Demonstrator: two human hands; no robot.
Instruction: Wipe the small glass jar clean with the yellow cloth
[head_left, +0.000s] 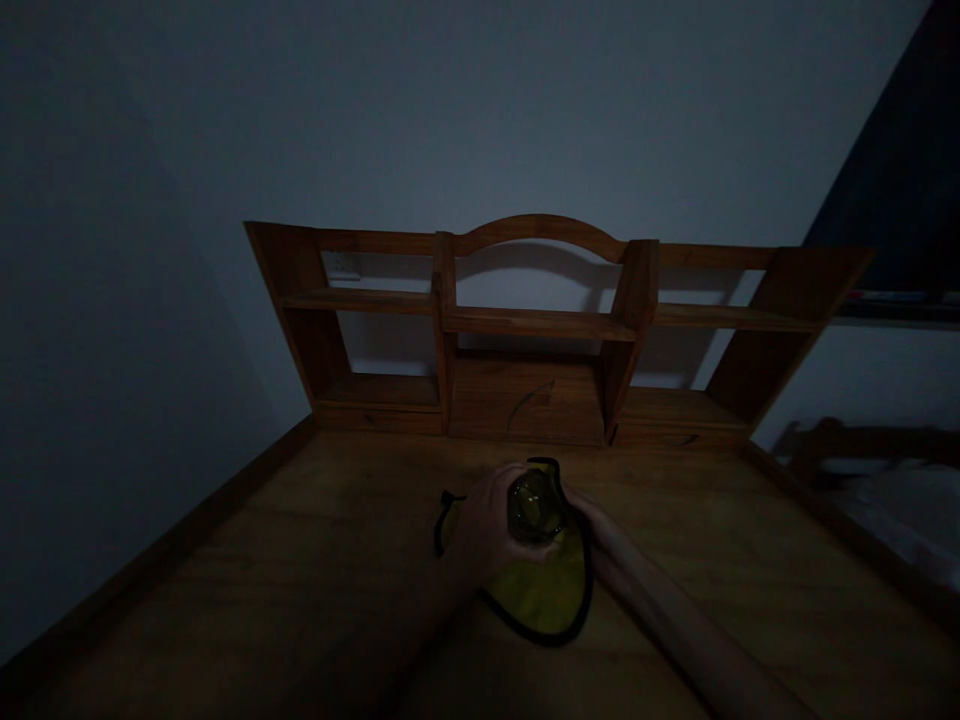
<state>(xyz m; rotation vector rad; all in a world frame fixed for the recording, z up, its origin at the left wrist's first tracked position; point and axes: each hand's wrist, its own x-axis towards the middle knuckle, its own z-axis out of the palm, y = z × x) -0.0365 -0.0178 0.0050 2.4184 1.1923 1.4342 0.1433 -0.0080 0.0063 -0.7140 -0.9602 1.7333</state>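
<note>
My left hand (pixel 486 522) is wrapped round a clear glass (pixel 535 503), whose round open mouth faces up toward me. A yellow cloth with black edging (pixel 551 592) hangs below and around the glass, with a corner showing to the left of my left hand. My right hand (pixel 591 515) is at the right side of the glass, closed on the cloth there; most of its fingers are hidden behind the cloth. Both hands are above the wooden tabletop (pixel 360 530).
A wooden shelf unit (pixel 540 325) with several compartments stands at the back of the table against a pale wall (pixel 480 110). A wall socket (pixel 342 264) shows behind its left side. A dark window or curtain (pixel 900 170) is at the right. The room is dim.
</note>
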